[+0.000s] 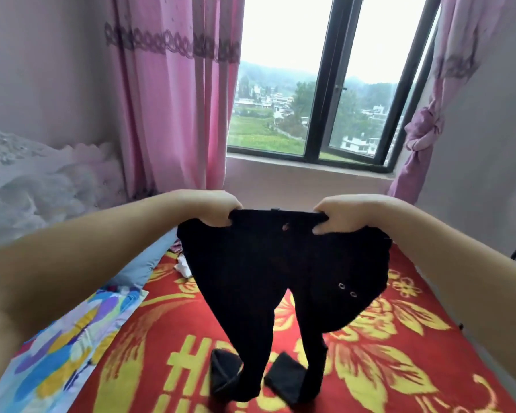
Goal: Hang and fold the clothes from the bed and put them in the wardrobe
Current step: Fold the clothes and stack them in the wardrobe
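Trousers (268, 263) held up by the waistband over the bed (399, 338)
Left hand (212, 208) and right hand (344, 213) each pinch a corner; keep it taut and level, legs aligned, before folding

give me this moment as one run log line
left hand: grips waistband | right hand: grips waistband | black trousers: held up, leg ends on red bedspread

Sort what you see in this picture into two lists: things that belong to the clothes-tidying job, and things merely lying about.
Part of the job:
black trousers
left hand, gripping the waistband
right hand, gripping the waistband
red and yellow bed cover, where the trouser cuffs rest

Just lying about:
pink curtains
window
flowered blue sheet
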`<act>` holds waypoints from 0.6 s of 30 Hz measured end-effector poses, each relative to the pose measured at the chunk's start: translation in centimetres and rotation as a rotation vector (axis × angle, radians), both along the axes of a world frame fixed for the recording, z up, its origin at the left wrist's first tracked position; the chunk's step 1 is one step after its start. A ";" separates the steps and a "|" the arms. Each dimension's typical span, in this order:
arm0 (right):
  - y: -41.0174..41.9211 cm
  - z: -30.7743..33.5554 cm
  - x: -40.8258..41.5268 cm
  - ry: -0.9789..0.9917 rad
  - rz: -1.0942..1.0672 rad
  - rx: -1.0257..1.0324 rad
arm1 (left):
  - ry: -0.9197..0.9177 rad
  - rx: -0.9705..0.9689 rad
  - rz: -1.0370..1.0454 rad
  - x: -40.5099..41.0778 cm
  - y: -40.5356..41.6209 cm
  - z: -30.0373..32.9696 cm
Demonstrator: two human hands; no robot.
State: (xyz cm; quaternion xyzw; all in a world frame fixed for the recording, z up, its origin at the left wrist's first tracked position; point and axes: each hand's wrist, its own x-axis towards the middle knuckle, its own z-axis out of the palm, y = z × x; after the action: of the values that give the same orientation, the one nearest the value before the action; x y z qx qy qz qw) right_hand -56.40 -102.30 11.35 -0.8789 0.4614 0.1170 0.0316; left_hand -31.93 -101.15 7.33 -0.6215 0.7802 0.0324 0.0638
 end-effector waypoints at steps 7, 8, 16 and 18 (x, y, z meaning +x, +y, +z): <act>1.3 -7.5 11.9 -0.245 0.194 0.281 | -0.214 0.055 0.328 10.5 1.7 -3.3; 1.8 -7.5 13.7 -0.371 0.195 0.327 | -0.261 -0.046 0.393 12.0 1.7 -2.0; 5.4 -5.0 15.1 -1.239 0.028 0.748 | -0.339 -0.748 0.188 7.8 -0.2 7.8; 5.2 -7.8 12.8 -1.226 -0.049 0.801 | -0.218 -0.701 0.014 4.9 -2.5 3.9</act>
State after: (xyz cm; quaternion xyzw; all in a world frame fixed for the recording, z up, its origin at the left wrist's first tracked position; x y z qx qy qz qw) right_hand -43.58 -97.11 3.58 -0.6970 0.3023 -0.2367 0.6056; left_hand -27.02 -103.61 11.20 -0.6108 0.7283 -0.3027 -0.0705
